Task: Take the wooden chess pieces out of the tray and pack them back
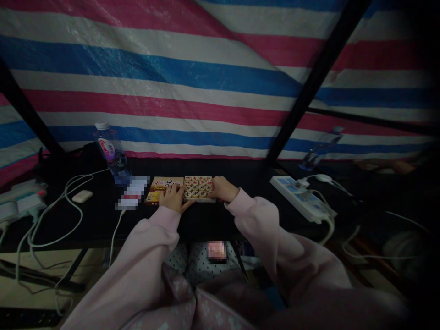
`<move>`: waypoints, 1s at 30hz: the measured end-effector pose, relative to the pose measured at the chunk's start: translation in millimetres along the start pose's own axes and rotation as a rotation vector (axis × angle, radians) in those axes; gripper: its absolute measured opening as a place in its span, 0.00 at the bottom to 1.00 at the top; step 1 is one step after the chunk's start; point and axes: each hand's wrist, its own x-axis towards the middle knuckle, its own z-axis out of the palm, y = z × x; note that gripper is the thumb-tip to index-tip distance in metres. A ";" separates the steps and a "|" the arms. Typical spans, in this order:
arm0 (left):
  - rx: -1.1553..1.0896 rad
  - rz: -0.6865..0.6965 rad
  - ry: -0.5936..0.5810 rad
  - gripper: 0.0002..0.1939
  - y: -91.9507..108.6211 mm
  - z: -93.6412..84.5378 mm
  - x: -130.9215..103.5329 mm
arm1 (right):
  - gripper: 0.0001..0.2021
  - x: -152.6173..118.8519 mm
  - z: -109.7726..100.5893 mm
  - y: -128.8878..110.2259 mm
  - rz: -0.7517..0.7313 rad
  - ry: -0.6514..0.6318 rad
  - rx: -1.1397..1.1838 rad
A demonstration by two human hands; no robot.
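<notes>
On the black table, a shallow tray of round chess pieces with red and dark characters stands beside a yellow and brown box. My left hand lies over the lower right part of that box, fingers spread, its thumb reaching to the tray's lower left corner. My right hand is curled around the tray's right end, with its fingers over the pieces nearest that side. The pieces lie in rows inside the tray.
A water bottle and a blurred phone with a cable are to the left, near a white earphone case. Power strips lie at the right and far left. Another bottle stands back right. A striped sheet hangs behind.
</notes>
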 end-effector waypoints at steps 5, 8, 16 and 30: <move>0.028 0.002 0.006 0.32 0.5 1.0 0.6 | 0.20 1.4 2.2 0.9 0.027 -0.006 -0.120; 0.035 0.014 0.016 0.34 0.3 4.4 0.0 | 0.23 2.7 -2.7 -2.0 0.054 -0.045 -0.180; 0.007 0.013 0.045 0.34 0.5 12.6 -0.4 | 0.24 5.7 -12.4 -5.4 0.091 -0.135 -0.206; -0.051 0.030 0.089 0.33 -4.7 26.0 4.0 | 0.21 15.9 -4.3 10.7 0.031 -0.121 -0.110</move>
